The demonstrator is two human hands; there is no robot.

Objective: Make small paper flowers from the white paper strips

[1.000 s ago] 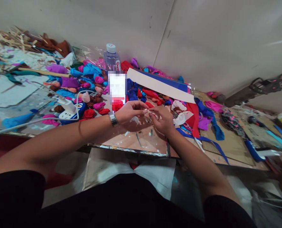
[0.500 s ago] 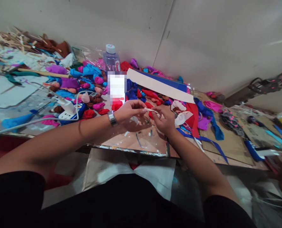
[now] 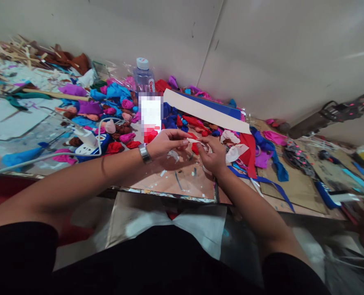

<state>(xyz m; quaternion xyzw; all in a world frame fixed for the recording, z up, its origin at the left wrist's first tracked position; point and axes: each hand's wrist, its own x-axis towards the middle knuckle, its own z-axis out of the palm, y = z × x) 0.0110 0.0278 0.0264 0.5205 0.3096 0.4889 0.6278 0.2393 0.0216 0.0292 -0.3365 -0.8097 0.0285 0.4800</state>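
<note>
My left hand [image 3: 166,143] and my right hand [image 3: 212,155] meet over the workbench [image 3: 175,180], fingers pinched together on a small white strip [image 3: 195,141] stretched between them. A watch sits on my left wrist. More white material hangs under my left palm [image 3: 173,155]. Just behind my hands lies a heap of crumpled fabric pieces [image 3: 123,110] in red, blue, pink and purple, and white scraps [image 3: 234,152] lie beside my right hand.
A water bottle [image 3: 144,77] stands at the back by the wall. A white and blue board [image 3: 206,110] lies behind the heap. A white power strip with cable [image 3: 88,141] is at left, blue ribbon [image 3: 274,164] and tools at right.
Both hands have lifted slightly and shifted a little away from me, still pinching the white strip between them. Nothing else on the bench moved.
</note>
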